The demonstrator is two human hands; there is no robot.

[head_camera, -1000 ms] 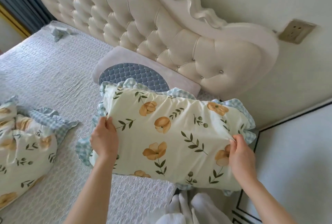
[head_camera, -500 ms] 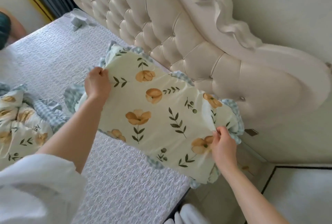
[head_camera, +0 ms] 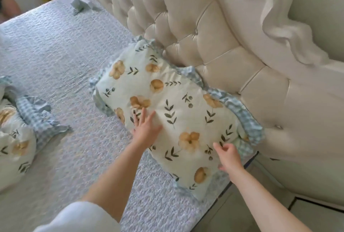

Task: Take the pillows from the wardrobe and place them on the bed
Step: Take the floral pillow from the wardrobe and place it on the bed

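A cream pillow [head_camera: 178,101] with orange flowers, green leaves and a blue checked frill lies flat on the bed [head_camera: 61,60], its far edge against the tufted headboard [head_camera: 195,32]. My left hand [head_camera: 147,129] rests on it with fingers spread, palm down near its left half. Over the pillow's near right corner is my right hand [head_camera: 228,155], fingers loosely curled and holding nothing. A second pillow [head_camera: 16,138] of the same print lies at the left edge, partly cut off.
The bed has a pale quilted cover. A small grey-blue bundle [head_camera: 80,4] sits far back by the headboard. The bed's right edge drops to the floor [head_camera: 260,209] beside the wall. A white sleeve [head_camera: 80,218] fills the bottom.
The pillow, held in the air by both hands before, now lies on the bed against the headboard. Both hands have let go; the left one lies flat on it.
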